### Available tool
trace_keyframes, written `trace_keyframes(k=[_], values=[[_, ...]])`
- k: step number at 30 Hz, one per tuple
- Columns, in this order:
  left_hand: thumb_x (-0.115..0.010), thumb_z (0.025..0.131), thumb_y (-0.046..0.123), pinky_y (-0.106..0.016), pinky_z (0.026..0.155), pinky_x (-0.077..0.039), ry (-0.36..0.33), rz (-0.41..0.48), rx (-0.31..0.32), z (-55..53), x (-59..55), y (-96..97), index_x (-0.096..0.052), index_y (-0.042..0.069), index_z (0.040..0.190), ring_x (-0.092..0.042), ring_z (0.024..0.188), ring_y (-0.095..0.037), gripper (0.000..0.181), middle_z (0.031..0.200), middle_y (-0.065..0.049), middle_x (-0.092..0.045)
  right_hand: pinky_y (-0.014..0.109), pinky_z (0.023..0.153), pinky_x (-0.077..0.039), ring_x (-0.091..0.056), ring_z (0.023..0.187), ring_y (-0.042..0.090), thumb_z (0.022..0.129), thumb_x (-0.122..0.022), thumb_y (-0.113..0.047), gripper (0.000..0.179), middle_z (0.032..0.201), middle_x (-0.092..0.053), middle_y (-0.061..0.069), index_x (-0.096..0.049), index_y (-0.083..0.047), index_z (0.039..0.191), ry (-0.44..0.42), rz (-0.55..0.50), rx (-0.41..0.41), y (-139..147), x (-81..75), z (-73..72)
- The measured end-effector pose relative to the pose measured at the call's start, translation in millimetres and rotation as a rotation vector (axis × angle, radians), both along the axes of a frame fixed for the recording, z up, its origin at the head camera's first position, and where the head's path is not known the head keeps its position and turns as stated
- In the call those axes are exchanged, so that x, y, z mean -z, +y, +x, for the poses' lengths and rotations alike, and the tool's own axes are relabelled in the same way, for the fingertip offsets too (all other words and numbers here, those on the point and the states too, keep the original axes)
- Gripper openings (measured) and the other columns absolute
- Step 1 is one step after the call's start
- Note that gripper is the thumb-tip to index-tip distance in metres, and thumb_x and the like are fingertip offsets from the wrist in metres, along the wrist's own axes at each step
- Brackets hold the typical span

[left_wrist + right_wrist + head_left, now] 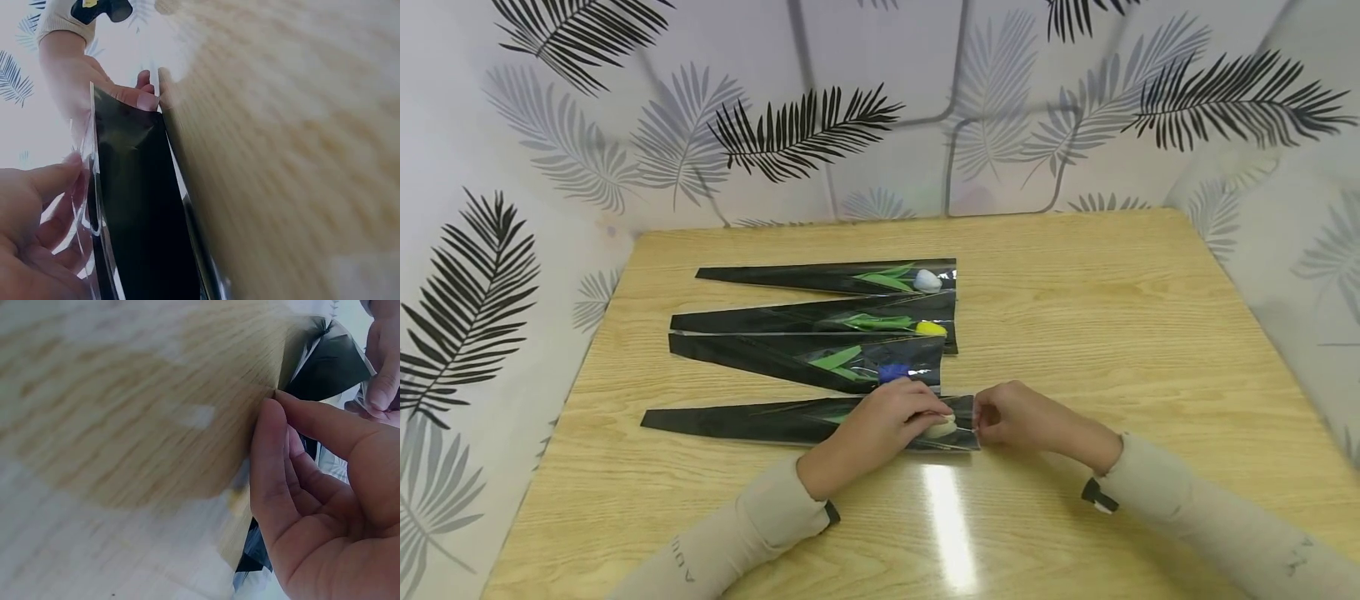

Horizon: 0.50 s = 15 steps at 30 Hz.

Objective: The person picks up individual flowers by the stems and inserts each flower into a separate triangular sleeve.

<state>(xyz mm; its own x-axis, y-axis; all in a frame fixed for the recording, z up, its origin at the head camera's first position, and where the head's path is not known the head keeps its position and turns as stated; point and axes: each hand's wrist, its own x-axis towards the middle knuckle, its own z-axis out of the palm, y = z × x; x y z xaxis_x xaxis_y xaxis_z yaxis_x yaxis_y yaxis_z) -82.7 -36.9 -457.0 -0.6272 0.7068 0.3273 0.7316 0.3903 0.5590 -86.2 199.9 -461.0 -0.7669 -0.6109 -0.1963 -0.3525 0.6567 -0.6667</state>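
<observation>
Nearest to me on the table lies a black-backed clear flower sleeve [722,423] with a cream artificial tulip [942,428] in it. My left hand [883,425] is over the sleeve by the bloom; thumb and fingers pinch its clear film, as the left wrist view shows with the left hand [37,219] beside the black backing [140,200]. At the sleeve's wide right end, my right hand [1026,421] pinches the edge. In the right wrist view, the right hand [325,481] has thumb and forefinger tips together at that edge. Part of the stem is hidden under the left hand.
Behind lie three more sleeved tulips in a stack of rows: a blue one [893,372], a yellow one [931,329] and a whitish one [927,281]. They rest on a wooden table [1112,308], with a leaf-patterned cloth [880,183] behind it.
</observation>
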Motion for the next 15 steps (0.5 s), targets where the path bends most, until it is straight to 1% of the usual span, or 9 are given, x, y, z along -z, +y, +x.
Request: trace_keyframes(k=[4, 9, 13, 15], values=[[-0.063, 0.090, 0.023, -0.016, 0.076, -0.044, 0.016, -0.057, -0.014, -0.2, 1.1, 1.8, -0.071, 0.017, 0.102, -0.053, 0.087, -0.002, 0.015, 0.096, 0.011, -0.063, 0.021, 0.052, -0.045, -0.050, 0.060, 0.006, 0.082, -0.067, -0.002, 0.009, 0.068, -0.058, -0.005, -0.062, -0.008, 0.079, -0.034, 0.016, 0.017, -0.6, -1.7, 0.6], [-0.062, 0.090, 0.028, -0.017, 0.073, -0.044, 0.009, -0.131, -0.015, 0.2, 0.4, 3.1, -0.072, 0.018, 0.101, -0.053, 0.085, -0.003, 0.017, 0.096, 0.012, -0.063, 0.022, 0.055, -0.047, -0.052, 0.062, 0.007, 0.082, -0.068, -0.003, 0.008, 0.071, -0.059, -0.005, -0.063, -0.009, 0.079, -0.040, 0.055, 0.017, 1.0, -6.5, 0.3], [-0.062, 0.090, 0.029, -0.018, 0.075, -0.044, -0.001, -0.165, -0.010, 0.4, 0.5, 3.8, -0.072, 0.019, 0.101, -0.052, 0.087, -0.002, 0.017, 0.096, 0.013, -0.062, 0.023, 0.061, -0.048, -0.053, 0.067, 0.007, 0.082, -0.065, -0.001, 0.008, 0.075, -0.062, -0.005, -0.065, -0.008, 0.080, -0.002, 0.061, 0.014, 4.0, -11.6, -0.9], [-0.061, 0.091, 0.030, -0.018, 0.075, -0.044, -0.003, -0.170, -0.007, 0.2, 0.8, 3.9, -0.071, 0.020, 0.102, -0.052, 0.088, -0.002, 0.018, 0.096, 0.013, -0.062, 0.023, 0.062, -0.048, -0.054, 0.068, 0.006, 0.084, -0.064, -0.002, 0.008, 0.076, -0.063, -0.005, -0.066, -0.008, 0.081, 0.043, 0.055, 0.026, 4.7, -14.3, -1.8]])
